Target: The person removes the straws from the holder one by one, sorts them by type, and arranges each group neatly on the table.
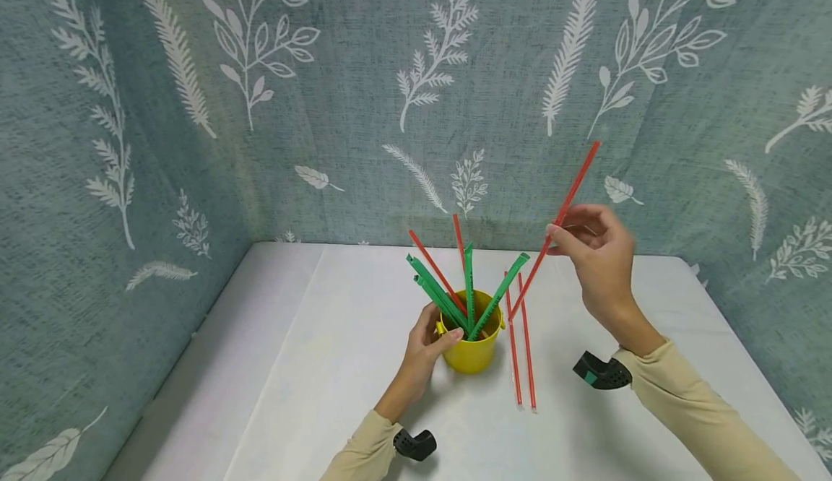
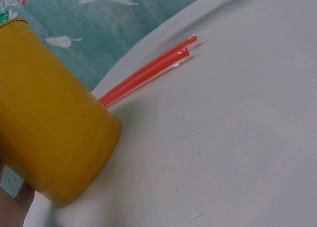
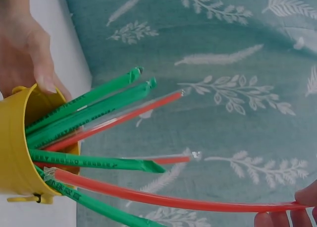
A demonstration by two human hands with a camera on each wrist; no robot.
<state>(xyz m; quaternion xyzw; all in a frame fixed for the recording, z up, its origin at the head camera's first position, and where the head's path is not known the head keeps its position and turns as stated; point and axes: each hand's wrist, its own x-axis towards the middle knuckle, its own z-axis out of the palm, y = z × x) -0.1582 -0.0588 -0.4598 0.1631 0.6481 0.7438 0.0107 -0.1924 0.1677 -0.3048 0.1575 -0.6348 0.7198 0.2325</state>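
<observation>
My left hand (image 1: pixel 416 354) grips the side of a small yellow bucket (image 1: pixel 469 360), thumb at its rim; in the left wrist view only fingers (image 2: pixel 12 207) show beside it. Several green-wrapped straws (image 1: pixel 469 279) and two red straws (image 1: pixel 425 253) in clear wrappers lean inside the bucket. Up to the right, my right hand (image 1: pixel 601 261) pinches another red straw (image 1: pixel 575 186) between thumb and fingers. That straw slants down to the left, and its lower end overlaps the bucket's rim in the right wrist view (image 3: pixel 173 200).
Two wrapped red straws (image 1: pixel 529 365) lie side by side on the white table (image 1: pixel 312 365), just right of the bucket. Behind the table and along its left side hangs a green leaf-patterned cloth (image 1: pixel 351 105). Each wrist carries a black camera (image 1: pixel 603 371).
</observation>
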